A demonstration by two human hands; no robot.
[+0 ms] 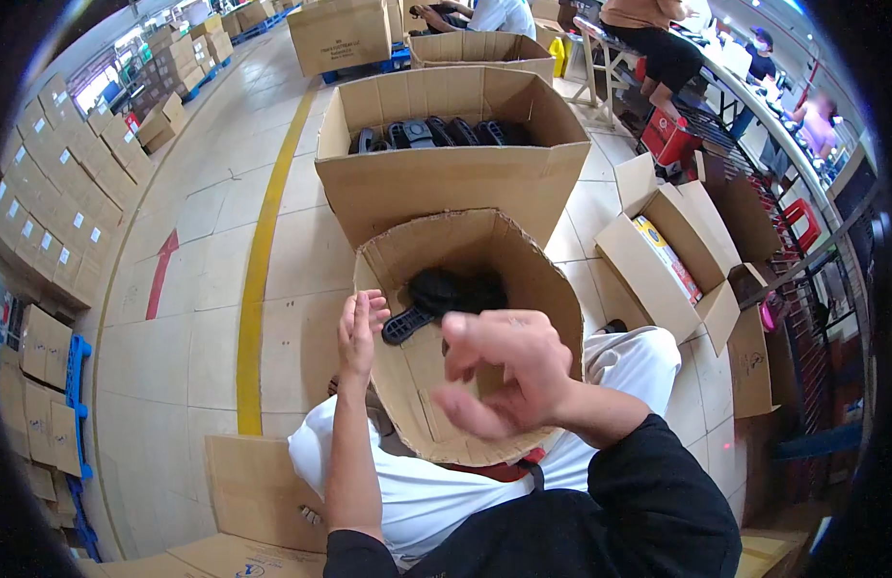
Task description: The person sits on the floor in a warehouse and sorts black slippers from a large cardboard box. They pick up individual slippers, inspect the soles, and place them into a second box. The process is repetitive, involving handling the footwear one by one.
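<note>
Between my knees stands a round-bent brown carton (465, 231) with a cut rim. Inside it lie a black plastic piece with a ribbed, grid-like face (405, 326) and a dark heap (455, 292) whose kind I cannot make out. My left hand (359, 332) is raised at the carton's left rim, fingers stretched and holding nothing. Over the carton's near right part is my right hand (513, 371), slightly blurred, thumb and fingers curved but apart, nothing between them. It hides part of the carton's inside. Just beyond, a larger open carton (451, 178) holds several black moulded pieces (431, 133).
At the right, an open carton (648, 270) holds a colourful box; behind it runs a roller conveyor (802, 337). Stacked cartons (55, 193) line the left, beyond a yellow floor line (263, 270). A flattened carton (258, 491) lies near my left knee. People sit or stand farther off.
</note>
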